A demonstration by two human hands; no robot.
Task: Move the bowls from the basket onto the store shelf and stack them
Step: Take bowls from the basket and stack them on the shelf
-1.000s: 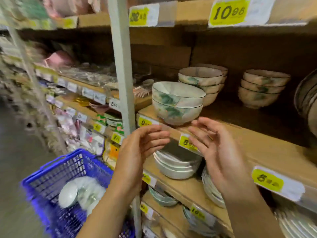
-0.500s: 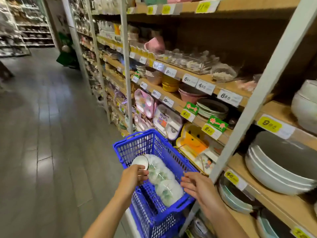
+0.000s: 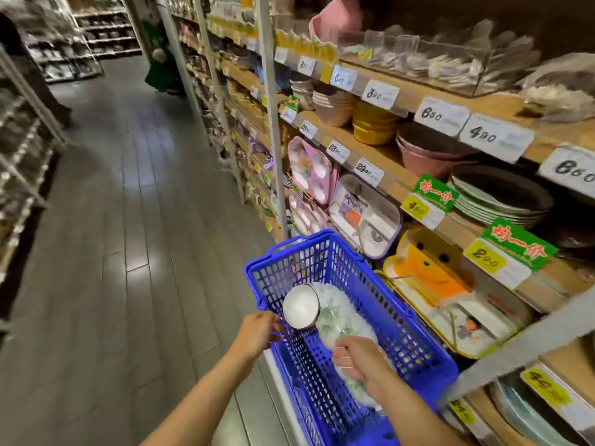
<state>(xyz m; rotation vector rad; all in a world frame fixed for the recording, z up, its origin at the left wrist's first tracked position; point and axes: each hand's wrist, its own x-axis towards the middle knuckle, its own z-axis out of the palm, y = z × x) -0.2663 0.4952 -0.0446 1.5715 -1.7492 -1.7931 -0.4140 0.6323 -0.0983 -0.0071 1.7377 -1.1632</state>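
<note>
A blue plastic basket stands low beside the shelving. Inside it, a row of white bowls with green leaf print lies on its side. The end bowl shows its plain white inside. My left hand is at the basket's left rim, its fingers curled at that end bowl's edge. My right hand reaches into the basket, fingers curled over the nearest bowl of the row. The shelf with the stacked bowls is out of view.
Wooden store shelves run along the right with plates, pink and yellow bowls, children's trays and price tags. A white upright post stands just behind the basket. The grey plank aisle floor lies to the left, with more racks beyond.
My view swung from the shelf of stacked bowls down to the basket. Both hands dropped from the shelf edge into the basket and now hold bowls there.
</note>
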